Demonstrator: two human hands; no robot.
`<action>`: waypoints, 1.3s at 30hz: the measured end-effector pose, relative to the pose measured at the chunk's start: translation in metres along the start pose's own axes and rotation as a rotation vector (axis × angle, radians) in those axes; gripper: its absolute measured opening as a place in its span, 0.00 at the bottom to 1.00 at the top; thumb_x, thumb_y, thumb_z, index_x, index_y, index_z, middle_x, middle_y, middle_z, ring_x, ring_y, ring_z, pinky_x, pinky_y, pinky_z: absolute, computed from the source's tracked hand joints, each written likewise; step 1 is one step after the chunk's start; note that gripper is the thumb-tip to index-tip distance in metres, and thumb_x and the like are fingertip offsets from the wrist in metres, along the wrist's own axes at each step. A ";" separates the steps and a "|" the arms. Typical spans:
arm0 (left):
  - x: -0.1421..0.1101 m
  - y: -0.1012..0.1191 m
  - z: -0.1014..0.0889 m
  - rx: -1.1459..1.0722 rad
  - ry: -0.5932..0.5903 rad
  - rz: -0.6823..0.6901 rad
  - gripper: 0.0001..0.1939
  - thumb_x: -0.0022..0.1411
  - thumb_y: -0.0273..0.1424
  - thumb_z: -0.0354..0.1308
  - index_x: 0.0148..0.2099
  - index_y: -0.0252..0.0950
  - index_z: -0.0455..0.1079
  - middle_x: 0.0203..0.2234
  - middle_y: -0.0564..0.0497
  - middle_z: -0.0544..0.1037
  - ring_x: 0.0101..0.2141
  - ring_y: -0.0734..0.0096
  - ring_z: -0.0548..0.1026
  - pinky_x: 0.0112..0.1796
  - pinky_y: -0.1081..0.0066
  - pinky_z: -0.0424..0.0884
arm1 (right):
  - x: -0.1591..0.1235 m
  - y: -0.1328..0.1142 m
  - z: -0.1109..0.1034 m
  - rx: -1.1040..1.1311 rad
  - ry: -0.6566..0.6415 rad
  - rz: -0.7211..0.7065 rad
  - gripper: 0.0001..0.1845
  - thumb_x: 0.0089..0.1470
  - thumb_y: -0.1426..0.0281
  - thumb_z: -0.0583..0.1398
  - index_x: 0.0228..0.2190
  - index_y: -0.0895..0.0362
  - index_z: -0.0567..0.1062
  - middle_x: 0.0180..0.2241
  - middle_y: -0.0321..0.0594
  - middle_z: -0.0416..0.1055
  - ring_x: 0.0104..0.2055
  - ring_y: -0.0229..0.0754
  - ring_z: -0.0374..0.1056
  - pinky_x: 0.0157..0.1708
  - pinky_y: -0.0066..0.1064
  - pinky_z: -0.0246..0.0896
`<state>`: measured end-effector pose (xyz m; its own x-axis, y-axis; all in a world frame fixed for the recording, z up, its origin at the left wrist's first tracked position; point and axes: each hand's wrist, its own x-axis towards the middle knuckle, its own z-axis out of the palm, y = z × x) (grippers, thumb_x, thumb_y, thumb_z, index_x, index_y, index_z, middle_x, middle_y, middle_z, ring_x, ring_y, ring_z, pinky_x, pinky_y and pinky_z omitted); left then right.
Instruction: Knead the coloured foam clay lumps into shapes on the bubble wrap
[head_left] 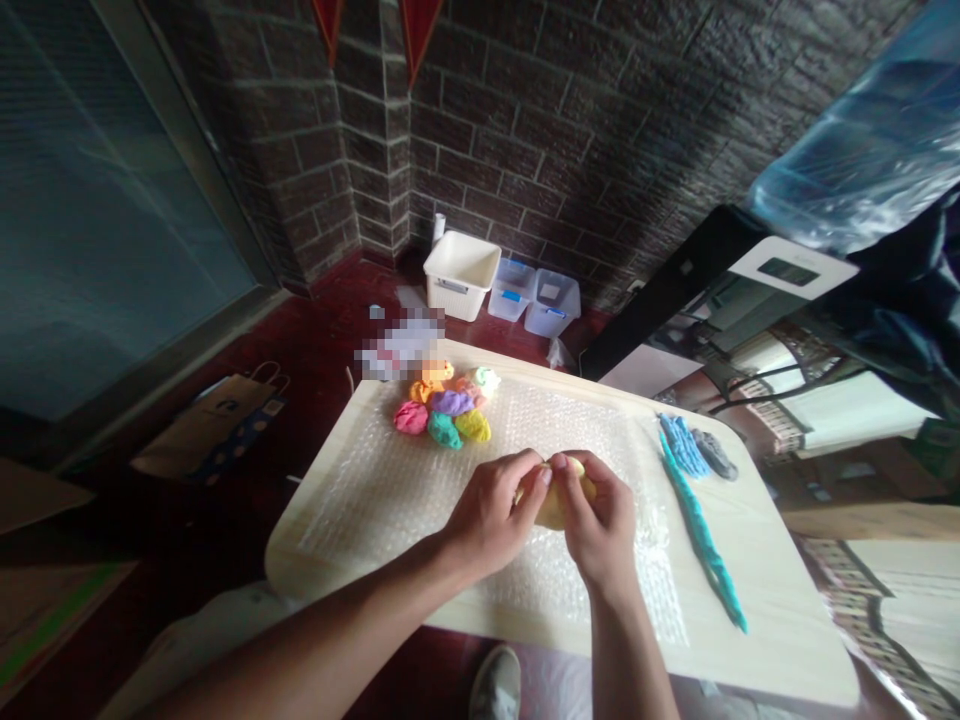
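Observation:
Both my hands meet over the middle of the table (795, 630). Between them is a soft, pale yellow lump (553, 512) that looks like modelling clay. My left hand (496, 505) has its thumb and fingers pinched on the lump's left and top side. On the other side, my right hand (600, 510) presses the lump with its thumb and curled fingers. Part of the lump is hidden behind the fingers. Beneath the hands lies a sheet of bubble wrap (390, 490).
Several coloured lumps, among them a purple one (452, 402) and a green one (445, 430), cluster at the back left. To the right lie a long teal roll (701, 530), blue strands (684, 447) and a grey piece (714, 455). Beyond the table stands a white bin (461, 285).

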<state>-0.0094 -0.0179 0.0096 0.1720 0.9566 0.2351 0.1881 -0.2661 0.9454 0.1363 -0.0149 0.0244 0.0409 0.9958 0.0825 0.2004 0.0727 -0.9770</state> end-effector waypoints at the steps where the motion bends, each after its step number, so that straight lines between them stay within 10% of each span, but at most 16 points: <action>1: 0.001 -0.001 0.000 0.014 0.010 0.008 0.17 0.77 0.36 0.49 0.32 0.39 0.59 0.24 0.56 0.66 0.26 0.72 0.66 0.31 0.70 0.58 | 0.000 0.000 0.000 -0.002 0.000 0.001 0.19 0.62 0.53 0.67 0.33 0.57 0.80 0.26 0.38 0.75 0.27 0.40 0.67 0.25 0.28 0.61; 14: 0.002 -0.001 0.000 -0.246 -0.014 -0.174 0.18 0.75 0.45 0.54 0.38 0.37 0.69 0.27 0.54 0.71 0.29 0.72 0.70 0.29 0.73 0.62 | 0.002 0.002 0.000 0.054 0.012 -0.004 0.18 0.62 0.56 0.67 0.29 0.56 0.76 0.26 0.36 0.71 0.28 0.38 0.64 0.27 0.27 0.60; 39: 0.011 -0.003 -0.003 -0.268 0.099 -0.117 0.13 0.72 0.38 0.60 0.38 0.35 0.77 0.32 0.50 0.81 0.33 0.69 0.77 0.34 0.73 0.68 | 0.003 0.008 0.002 0.116 0.076 -0.071 0.13 0.60 0.57 0.70 0.35 0.55 0.82 0.34 0.42 0.79 0.35 0.44 0.73 0.36 0.34 0.69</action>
<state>-0.0112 -0.0061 0.0098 0.0667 0.9894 0.1292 -0.0625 -0.1251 0.9902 0.1357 -0.0113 0.0168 0.1057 0.9811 0.1624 0.0910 0.1530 -0.9840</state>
